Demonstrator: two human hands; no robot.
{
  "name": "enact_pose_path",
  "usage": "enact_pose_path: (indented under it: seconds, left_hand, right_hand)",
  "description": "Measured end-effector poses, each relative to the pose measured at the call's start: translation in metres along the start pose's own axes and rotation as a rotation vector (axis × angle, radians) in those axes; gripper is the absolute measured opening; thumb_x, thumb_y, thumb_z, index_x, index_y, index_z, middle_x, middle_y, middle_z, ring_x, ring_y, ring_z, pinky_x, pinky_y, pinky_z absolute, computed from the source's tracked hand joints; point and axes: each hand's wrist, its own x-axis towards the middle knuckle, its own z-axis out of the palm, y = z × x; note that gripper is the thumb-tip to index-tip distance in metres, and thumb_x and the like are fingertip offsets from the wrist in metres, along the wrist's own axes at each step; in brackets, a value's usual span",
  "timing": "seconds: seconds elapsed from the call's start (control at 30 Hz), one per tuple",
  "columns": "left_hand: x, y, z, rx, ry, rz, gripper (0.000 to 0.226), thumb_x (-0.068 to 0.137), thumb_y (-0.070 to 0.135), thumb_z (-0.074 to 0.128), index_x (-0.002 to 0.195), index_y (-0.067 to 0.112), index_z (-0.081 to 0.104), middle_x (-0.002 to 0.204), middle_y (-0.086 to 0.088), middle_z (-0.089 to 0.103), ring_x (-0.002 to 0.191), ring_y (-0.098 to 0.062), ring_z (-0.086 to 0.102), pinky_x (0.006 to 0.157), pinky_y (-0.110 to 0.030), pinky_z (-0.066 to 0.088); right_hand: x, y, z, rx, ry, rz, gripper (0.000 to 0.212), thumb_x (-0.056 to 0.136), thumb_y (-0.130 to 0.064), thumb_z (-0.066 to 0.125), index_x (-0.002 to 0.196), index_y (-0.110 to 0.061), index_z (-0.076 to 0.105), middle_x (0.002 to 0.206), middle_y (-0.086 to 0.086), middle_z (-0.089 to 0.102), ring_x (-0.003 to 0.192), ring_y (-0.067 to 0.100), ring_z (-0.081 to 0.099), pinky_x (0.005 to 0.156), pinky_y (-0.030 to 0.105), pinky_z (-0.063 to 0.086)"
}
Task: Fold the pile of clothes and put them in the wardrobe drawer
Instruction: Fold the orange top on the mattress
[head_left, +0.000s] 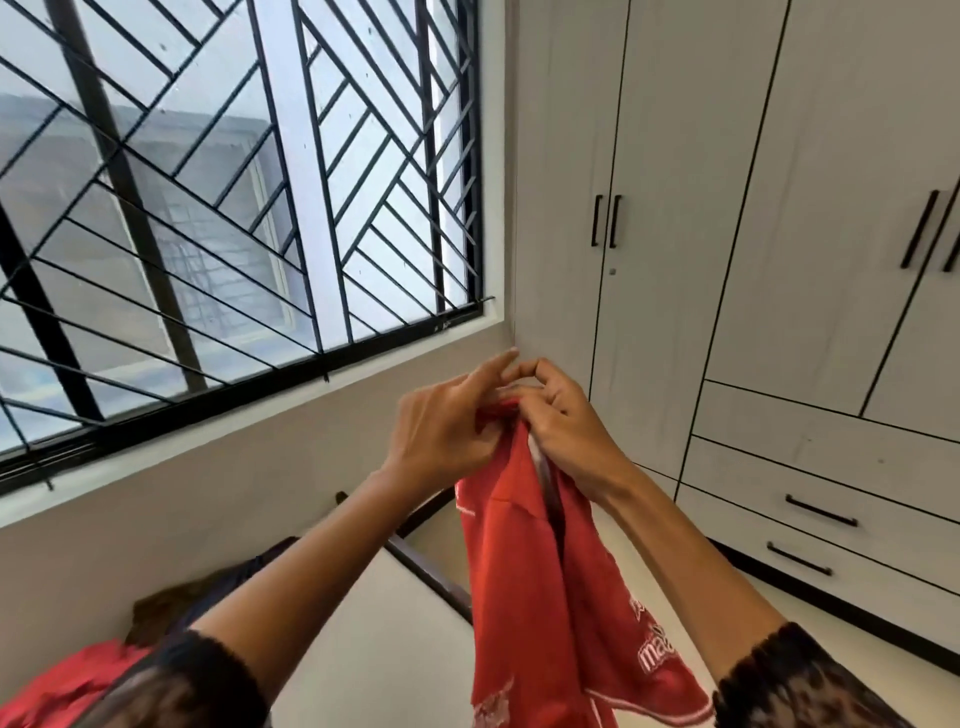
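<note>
Room corner recorded. A large window (234, 208) with a black grille of slanted bars was set in the left wall, and a neighbouring building was seen through the glass. A pale wardrobe (779, 208) was ranged along the right wall, its tall doors shut and fitted with black bar handles. Two drawers (831, 488) with black handles were noted low in the wardrobe, both closed. A light floor (857, 649) was seen at its foot.

A white bed (374, 654) edged by a dark frame (431, 574) was seen low at centre, below the arms. On it, at lower left, a pile (62, 686) was made out: a red garment nearest, something brown behind it, details blurred. Much of the bed and pile was hidden by the forearms and their dark patterned sleeves (810, 686).

A red shirt (530, 597) was held up in the air before the room corner, between bed and wardrobe, well apart from the drawers. It was bunched at the top and hung down in long folds, cut off by the lower edge of the view. White lettering, only partly readable, was seen on its right side, and white trim along a lower edge. The top of the cloth was gripped by the left hand (447, 431), fingers curled round it, forefinger stretched out straight. The same bunched edge was pinched by the right hand (566, 421), thumb and fingers curled over it. Whether the two hands touched could not be told.
</note>
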Motion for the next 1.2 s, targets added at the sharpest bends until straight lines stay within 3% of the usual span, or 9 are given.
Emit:
enact_pose_path:
  seconds: [0.07,0.17,0.3,0.43,0.63,0.8,0.93,1.1,1.2]
  left_hand:
    - [0.007,0.008,-0.003,0.07,0.025,0.04,0.033,0.066,0.038,0.046,0.089,0.032,0.068,0.055,0.01,0.057,0.056,-0.019,0.058,0.048,-0.019,0.034]
    - [0.016,0.024,0.002,-0.004,-0.074,0.113,0.013,0.066,0.029,0.049,0.063,0.027,0.062,0.06,0.019,0.05,0.073,-0.015,0.043,0.068,-0.028,0.03]
    - [0.028,0.038,0.006,-0.085,-0.164,0.088,0.025,0.072,0.022,0.041,0.078,0.007,0.059,0.065,0.004,0.055,0.074,-0.019,0.053,0.096,-0.03,0.03]
    - [0.04,0.051,-0.002,0.039,-0.132,0.138,0.012,0.088,0.019,0.047,0.094,0.01,0.052,0.083,-0.005,0.061,0.076,-0.028,0.058,0.063,-0.035,0.04]
    - [0.066,0.075,-0.013,0.292,-0.059,0.234,0.014,0.092,0.024,0.05,0.099,0.013,0.051,0.092,-0.004,0.064,0.079,-0.027,0.06,0.061,-0.031,0.035]
    - [0.077,0.083,-0.026,0.385,-0.045,0.276,0.009,0.09,0.017,0.049,0.096,0.011,0.051,0.088,-0.007,0.063,0.08,-0.03,0.059,0.062,-0.036,0.038]
    - [0.079,0.08,-0.036,0.455,-0.054,0.257,0.009,0.09,0.017,0.048,0.096,0.01,0.049,0.088,-0.006,0.06,0.081,-0.029,0.056,0.061,-0.036,0.036]
    - [0.077,0.078,-0.036,0.515,-0.054,0.183,0.016,0.091,0.018,0.046,0.104,0.008,0.051,0.095,-0.009,0.061,0.088,-0.031,0.057,0.063,-0.036,0.033]
    - [0.074,0.066,-0.041,0.545,-0.057,0.157,0.016,0.092,0.021,0.048,0.102,0.008,0.052,0.095,-0.009,0.062,0.088,-0.032,0.057,0.064,-0.037,0.034]
  right_hand:
    - [-0.004,-0.005,-0.013,-0.009,-0.038,-0.029,0.025,0.095,0.006,0.035,0.097,-0.009,0.054,0.092,0.009,0.071,0.09,0.013,0.068,0.078,0.017,0.051]
    - [-0.017,-0.009,-0.029,-0.053,-0.034,-0.079,0.029,0.091,0.012,0.036,0.093,-0.013,0.051,0.093,0.007,0.071,0.088,0.008,0.067,0.078,0.014,0.047]
    - [-0.04,-0.001,-0.048,-0.316,0.217,-0.279,0.041,0.081,-0.001,0.066,0.096,-0.032,0.044,0.109,-0.009,0.06,0.075,0.005,0.059,0.066,0.015,0.045]
    - [-0.085,0.028,-0.057,-0.667,0.416,-0.381,0.049,0.07,-0.016,0.079,0.102,-0.03,0.044,0.107,-0.015,0.051,0.074,0.005,0.055,0.061,0.02,0.05]
    - [-0.122,0.078,-0.048,-1.281,0.481,-0.358,0.086,0.071,-0.01,0.077,0.142,-0.03,0.031,0.139,0.02,0.044,0.106,0.031,0.059,0.088,0.045,0.05]
    - [-0.117,0.094,-0.049,-1.187,0.568,-0.218,0.054,0.06,-0.001,0.082,0.111,-0.012,0.068,0.122,0.02,0.06,0.081,0.032,0.067,0.066,0.041,0.055]
    - [-0.115,0.083,-0.057,-1.223,0.695,-0.235,0.021,0.08,-0.016,0.058,0.095,-0.007,0.071,0.103,0.01,0.069,0.082,0.029,0.064,0.08,0.044,0.046]
    - [-0.115,0.062,-0.029,-1.145,0.679,-0.042,0.072,0.08,-0.074,0.028,0.098,-0.017,0.068,0.109,-0.003,0.063,0.114,0.028,0.052,0.108,0.06,-0.005]
    - [-0.113,0.065,-0.019,-1.276,0.578,0.025,0.052,0.068,-0.058,0.062,0.094,-0.014,0.07,0.107,0.001,0.065,0.117,0.033,0.053,0.1,0.073,-0.005]
